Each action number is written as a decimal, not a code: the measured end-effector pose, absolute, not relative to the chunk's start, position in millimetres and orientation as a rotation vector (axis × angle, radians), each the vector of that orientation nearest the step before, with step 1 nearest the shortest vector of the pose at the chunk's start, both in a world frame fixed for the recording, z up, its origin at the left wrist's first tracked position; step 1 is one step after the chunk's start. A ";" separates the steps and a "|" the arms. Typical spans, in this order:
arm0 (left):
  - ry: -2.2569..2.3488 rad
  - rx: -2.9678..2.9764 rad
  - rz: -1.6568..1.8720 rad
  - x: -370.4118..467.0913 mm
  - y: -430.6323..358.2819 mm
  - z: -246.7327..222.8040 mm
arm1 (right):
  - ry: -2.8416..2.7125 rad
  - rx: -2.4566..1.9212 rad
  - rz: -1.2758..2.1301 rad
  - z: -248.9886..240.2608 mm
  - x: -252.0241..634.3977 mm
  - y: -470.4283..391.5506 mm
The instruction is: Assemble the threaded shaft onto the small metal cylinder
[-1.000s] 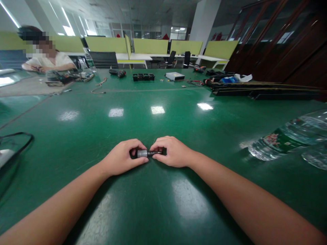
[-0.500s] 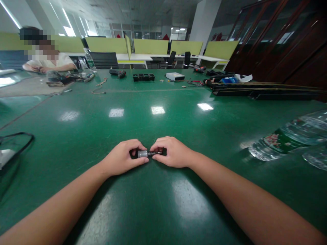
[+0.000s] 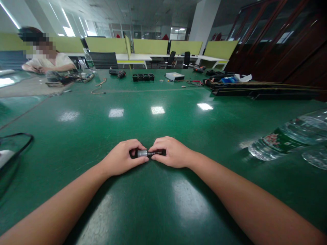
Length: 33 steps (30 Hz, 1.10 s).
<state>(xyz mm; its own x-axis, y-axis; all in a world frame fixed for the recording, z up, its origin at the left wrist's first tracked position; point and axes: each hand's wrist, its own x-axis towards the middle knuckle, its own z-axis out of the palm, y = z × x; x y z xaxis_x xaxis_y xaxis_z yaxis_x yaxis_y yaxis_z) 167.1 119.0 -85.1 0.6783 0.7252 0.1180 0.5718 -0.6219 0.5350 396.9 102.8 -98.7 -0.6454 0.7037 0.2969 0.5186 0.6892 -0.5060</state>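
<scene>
Just above the green tabletop, or resting on it, I hold a small part lying sideways between my hands. Its left piece is a silver metal cylinder (image 3: 142,153), pinched by the thumb and fingers of my left hand (image 3: 121,158). From its right end comes a dark, ribbed shaft (image 3: 150,154), like a screw or spring. My right hand (image 3: 175,153) is closed on that shaft with thumb and fingertips. The fingers partly hide both ends, so I cannot tell whether the two pieces are joined.
Clear plastic bottles (image 3: 283,141) lie at right. A black cable (image 3: 24,134) is at left. Along the far side are a power drill (image 3: 117,73), a black rack (image 3: 143,77), a silver box (image 3: 175,76) and long black bars (image 3: 255,90). A person (image 3: 51,63) sits far left.
The fingertips of my right hand have shifted slightly left along the dark shaft, toward the cylinder. My left hand stays nearly in place.
</scene>
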 end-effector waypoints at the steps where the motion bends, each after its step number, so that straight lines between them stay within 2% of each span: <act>1: 1.005 2.432 0.454 167.2 118.9 -85.0 | -2.420 -0.944 0.522 -98.7 397.1 102.7; 33: 1.006 2.430 0.450 166.1 118.7 -85.1 | -2.365 -0.972 0.526 -98.2 397.4 102.2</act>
<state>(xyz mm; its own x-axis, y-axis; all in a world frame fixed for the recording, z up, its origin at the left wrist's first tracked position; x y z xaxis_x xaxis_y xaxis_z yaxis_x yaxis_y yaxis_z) 166.1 118.7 -85.1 0.6774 0.7260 0.1186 0.5722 -0.6214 0.5353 397.4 102.2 -98.2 -0.6038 0.7304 0.3193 0.5261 0.6661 -0.5287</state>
